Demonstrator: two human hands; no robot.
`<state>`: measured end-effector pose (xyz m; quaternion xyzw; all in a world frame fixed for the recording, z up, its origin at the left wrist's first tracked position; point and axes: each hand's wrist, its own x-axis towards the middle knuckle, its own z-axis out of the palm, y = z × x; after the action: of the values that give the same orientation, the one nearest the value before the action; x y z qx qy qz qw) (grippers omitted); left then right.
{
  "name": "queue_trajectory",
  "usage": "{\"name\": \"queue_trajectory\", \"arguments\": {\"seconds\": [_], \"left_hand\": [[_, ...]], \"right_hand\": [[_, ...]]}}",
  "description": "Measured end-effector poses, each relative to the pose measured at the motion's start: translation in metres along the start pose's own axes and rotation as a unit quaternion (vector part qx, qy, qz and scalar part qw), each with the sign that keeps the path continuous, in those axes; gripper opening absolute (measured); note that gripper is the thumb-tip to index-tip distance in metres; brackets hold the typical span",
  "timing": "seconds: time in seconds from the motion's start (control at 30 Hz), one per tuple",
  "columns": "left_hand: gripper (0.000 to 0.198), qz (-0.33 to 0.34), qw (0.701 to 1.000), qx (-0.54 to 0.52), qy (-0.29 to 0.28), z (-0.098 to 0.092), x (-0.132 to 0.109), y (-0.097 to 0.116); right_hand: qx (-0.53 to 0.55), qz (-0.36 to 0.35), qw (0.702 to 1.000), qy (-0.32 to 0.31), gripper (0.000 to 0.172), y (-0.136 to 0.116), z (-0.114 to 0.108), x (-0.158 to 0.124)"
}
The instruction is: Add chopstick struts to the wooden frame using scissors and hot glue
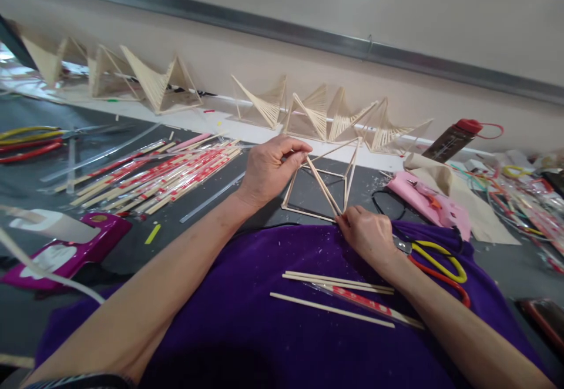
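Note:
A frame of thin wooden sticks (348, 174) stands on the dark table just beyond a purple cloth (264, 295). My left hand (268, 168) pinches the top end of one slanting stick at the frame's upper left corner. My right hand (368, 233) is closed on the frame's near bottom corner, where several sticks meet. Loose sticks (335, 283) and a wrapped pair of chopsticks (374, 305) lie on the cloth in front of me.
A pile of red-wrapped chopsticks (167, 174) lies at left, with a magenta object (83, 248) nearer me. Finished stick models (335, 116) line the wall. Yellow-and-red scissors (440, 265), a pink glue gun (423, 198) and a red-capped bottle (458, 136) sit at right.

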<state>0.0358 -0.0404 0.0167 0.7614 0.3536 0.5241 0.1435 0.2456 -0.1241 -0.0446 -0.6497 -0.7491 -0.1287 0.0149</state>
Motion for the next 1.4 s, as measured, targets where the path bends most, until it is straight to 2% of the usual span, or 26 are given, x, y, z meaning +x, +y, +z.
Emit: {"name": "queue_trajectory", "arguments": {"seconds": [0.17,0.3,0.43,0.57,0.67,0.8,1.0,1.17,1.4], "left_hand": [[0.016,-0.003,1.000,0.006,0.000,0.000,0.000,0.000],[0.015,-0.010,1.000,0.016,-0.004,-0.001,0.001,0.000],[0.015,-0.018,1.000,0.017,-0.002,-0.001,0.001,0.001],[0.015,-0.016,1.000,0.009,0.000,0.000,0.001,0.001],[0.014,-0.020,1.000,0.008,0.002,0.000,0.001,0.001],[0.015,-0.034,0.999,0.002,-0.001,0.001,0.001,0.002],[0.014,-0.032,0.999,0.006,-0.001,0.000,0.001,0.001],[0.014,-0.021,1.000,0.010,-0.002,0.000,0.001,0.000],[0.014,-0.032,0.999,0.023,-0.006,0.000,0.002,0.000]], "right_hand": [[-0.013,-0.016,1.000,0.010,0.031,0.000,0.001,0.000],[0.026,-0.023,0.999,-0.001,0.031,0.008,0.002,0.003],[0.161,-0.024,0.987,0.006,0.028,0.023,0.000,0.009],[0.303,-0.003,0.953,0.028,0.023,0.033,-0.004,0.015],[0.359,0.001,0.933,-0.003,0.023,0.032,-0.008,0.016],[0.371,-0.009,0.926,-0.070,0.030,0.026,-0.015,0.020],[0.379,-0.027,0.911,-0.162,0.025,0.021,-0.017,0.034],[0.395,-0.031,0.900,-0.183,0.021,0.023,-0.015,0.038],[0.376,-0.052,0.907,-0.182,0.023,0.027,-0.016,0.039]]}}
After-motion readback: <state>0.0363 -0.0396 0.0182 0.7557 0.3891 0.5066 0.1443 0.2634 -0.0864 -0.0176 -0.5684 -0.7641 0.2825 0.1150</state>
